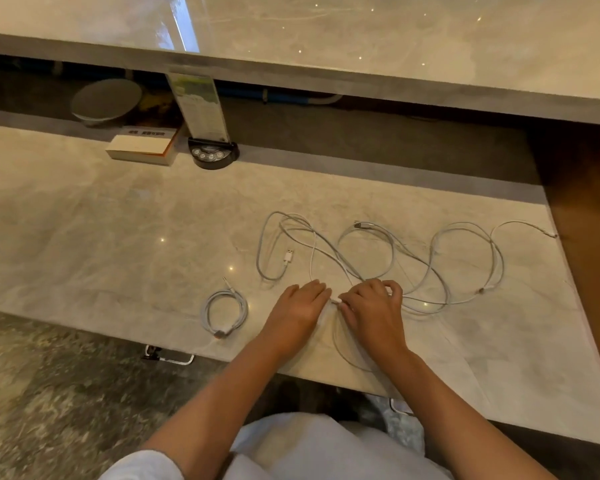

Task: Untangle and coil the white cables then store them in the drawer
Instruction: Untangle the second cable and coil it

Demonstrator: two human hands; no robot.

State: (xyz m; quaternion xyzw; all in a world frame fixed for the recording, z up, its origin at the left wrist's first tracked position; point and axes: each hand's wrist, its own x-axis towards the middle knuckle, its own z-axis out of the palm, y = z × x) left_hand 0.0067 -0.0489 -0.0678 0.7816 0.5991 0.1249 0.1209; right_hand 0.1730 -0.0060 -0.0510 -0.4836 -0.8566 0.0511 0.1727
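A tangle of white cables (pixel 388 258) sprawls in loops over the marble counter (pixel 101 237), with a USB plug (pixel 288 255) lying inside the left loop. One coiled white cable (pixel 225 311) lies apart to the left. My left hand (pixel 300 303) and my right hand (pixel 373 304) rest side by side at the tangle's near edge. Both pinch a white cable end (pixel 336 301) between their fingertips. A loop of that cable trails toward me under my right wrist.
At the back stand a box (pixel 142 147), a black round device (pixel 212 154) with an upright card (pixel 201 105), and a round metal lid (pixel 106 100) under a raised marble shelf (pixel 361 46). Metal drawer handles (pixel 168 356) show below the counter's near edge.
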